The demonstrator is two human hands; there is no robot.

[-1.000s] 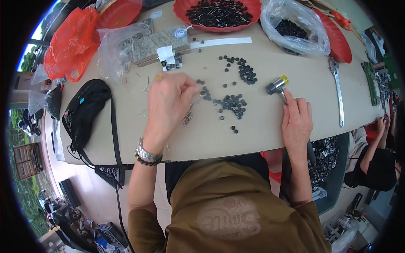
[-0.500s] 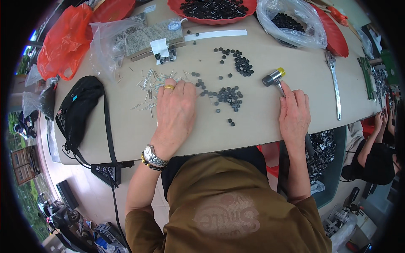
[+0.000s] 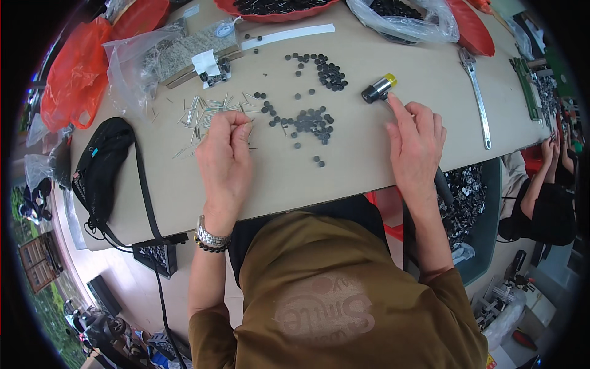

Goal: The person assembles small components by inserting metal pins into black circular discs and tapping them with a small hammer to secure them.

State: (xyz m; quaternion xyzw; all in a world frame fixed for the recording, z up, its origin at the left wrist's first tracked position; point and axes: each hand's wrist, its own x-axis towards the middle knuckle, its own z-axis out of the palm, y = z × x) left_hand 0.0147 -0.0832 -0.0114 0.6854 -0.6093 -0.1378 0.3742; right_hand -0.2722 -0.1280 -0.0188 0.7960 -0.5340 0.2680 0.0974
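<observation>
My left hand [image 3: 222, 154] is raised a little over the table, thumb and forefinger pinched together. Whatever is between those fingertips is too small to make out. Beside it, thin metal pins [image 3: 195, 117] lie scattered. Small black round caps [image 3: 312, 123] are spread to its right, with a second cluster of caps [image 3: 332, 77] farther back. My right hand [image 3: 419, 144] rests open over the area of the mallet's handle, thumb and forefinger apart. Its forefinger reaches the mallet [image 3: 379, 89], which has a metal head with one yellow and one black face. The handle is hidden by the hand.
A red tray [image 3: 276, 13] of black parts and a clear bag [image 3: 405, 31] stand at the back. A wrench [image 3: 474, 98] lies right. A stone-like block [image 3: 200, 55], red bag [image 3: 77, 77] and black pouch [image 3: 104, 166] are left. Another person [image 3: 541, 203] sits far right.
My left hand has turned and lifted from the pins into a pinch. My right hand's fingers have spread from the mallet's handle. The whole view has shifted slightly.
</observation>
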